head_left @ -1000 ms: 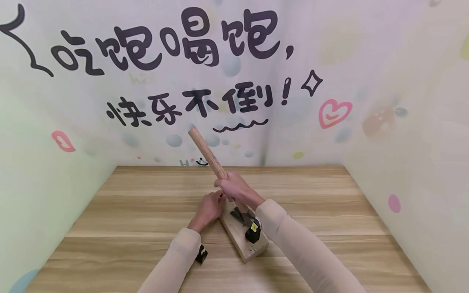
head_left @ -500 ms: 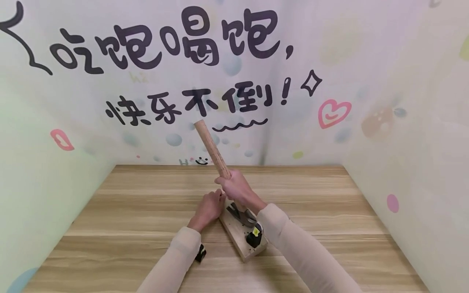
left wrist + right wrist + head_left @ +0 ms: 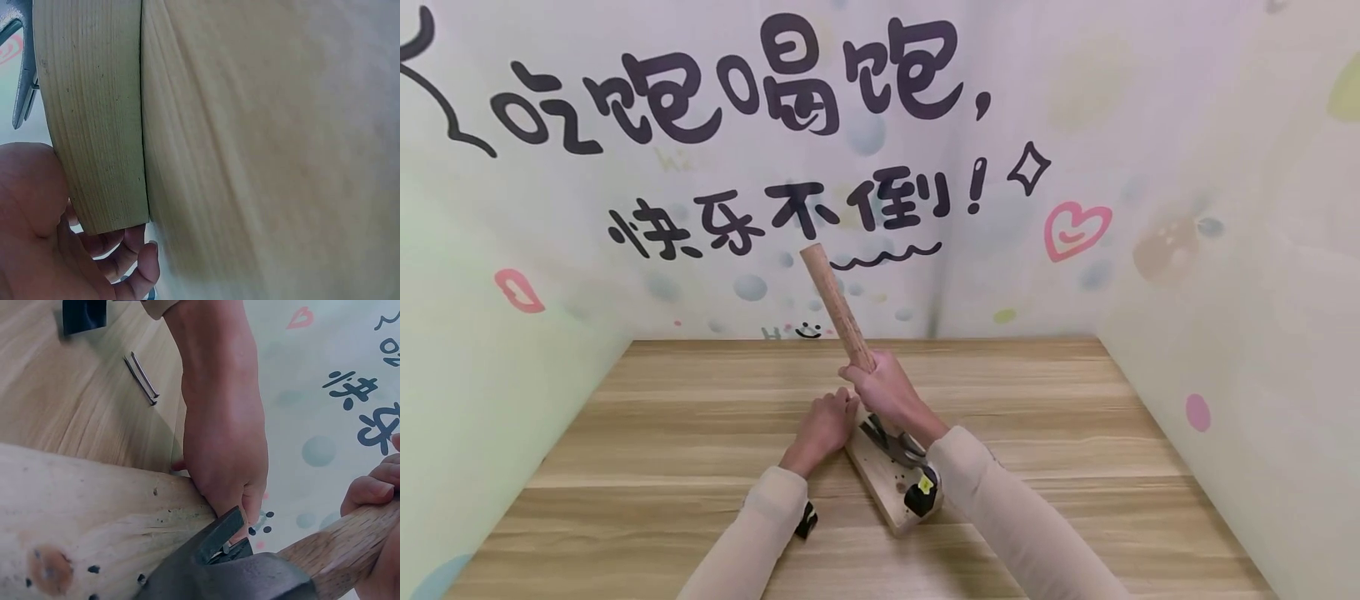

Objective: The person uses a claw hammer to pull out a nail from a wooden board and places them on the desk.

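Wall (image 3: pixel 1037 292) bearing bold black lettering (image 3: pixel 806 204) stands on the far side of a wood-grain table (image 3: pixel 625 467), where two pale-sleeved arms (image 3: pixel 1015 517) reach in from the near edge over a wooden board (image 3: pixel 877 483). The board rests near the table's middle, its long axis slanting from far left to near right, dark spots (image 3: pixel 94 569) and a brown knot (image 3: pixel 50 572) marking its upper face. Above it leans a hammer (image 3: pixel 842 321), its wooden handle rising toward the far left, roughly in line with the board. The right hand (image 3: pixel 886 387) is wrapped around that handle, close to the metal head (image 3: pixel 231 581), which sits just to the near side of the hand; whether metal meets wood cannot be told. The left hand (image 3: pixel 827 423) grasps the board's far-left end, fingers curled about it. Everything appears to turn on the line of the claw (image 3: pixel 219 536): its prongs point far left along the board, toward the left hand, while the right hand alone governs the handle. A small metal piece (image 3: pixel 227 549) shows in the slot between the prongs in the right-wrist view, possibly a nail, though too little is visible to be sure. Two loose nails (image 3: pixel 139 380) lie side by side on the table, left of the board, touched by neither hand.
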`<state>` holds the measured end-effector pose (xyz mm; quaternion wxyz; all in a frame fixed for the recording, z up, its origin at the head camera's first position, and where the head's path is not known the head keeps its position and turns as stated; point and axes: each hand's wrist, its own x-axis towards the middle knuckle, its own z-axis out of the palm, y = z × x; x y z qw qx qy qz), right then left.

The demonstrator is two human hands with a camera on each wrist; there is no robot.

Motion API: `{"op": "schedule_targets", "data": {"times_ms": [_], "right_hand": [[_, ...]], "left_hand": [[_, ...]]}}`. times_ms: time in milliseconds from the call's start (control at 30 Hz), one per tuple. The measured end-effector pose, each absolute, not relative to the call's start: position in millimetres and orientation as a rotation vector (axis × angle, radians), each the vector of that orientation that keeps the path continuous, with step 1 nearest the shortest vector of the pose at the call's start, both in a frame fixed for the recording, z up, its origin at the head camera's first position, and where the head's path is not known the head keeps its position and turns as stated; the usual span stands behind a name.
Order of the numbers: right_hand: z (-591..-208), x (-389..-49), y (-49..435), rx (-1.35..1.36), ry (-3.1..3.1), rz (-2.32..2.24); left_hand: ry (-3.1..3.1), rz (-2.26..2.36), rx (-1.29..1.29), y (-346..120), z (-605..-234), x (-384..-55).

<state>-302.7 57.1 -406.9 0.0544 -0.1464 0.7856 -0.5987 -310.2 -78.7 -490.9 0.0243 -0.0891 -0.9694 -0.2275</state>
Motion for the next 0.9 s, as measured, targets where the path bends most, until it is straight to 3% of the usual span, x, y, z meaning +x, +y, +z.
{"op": "schedule_targets", "data": {"times_ms": [900], "right_hand": [[-416, -276, 88, -0.618, 2.106, -2.196]], "left_hand": [[-3.026, -0.731, -0.223, -76, -490, -309]]}}
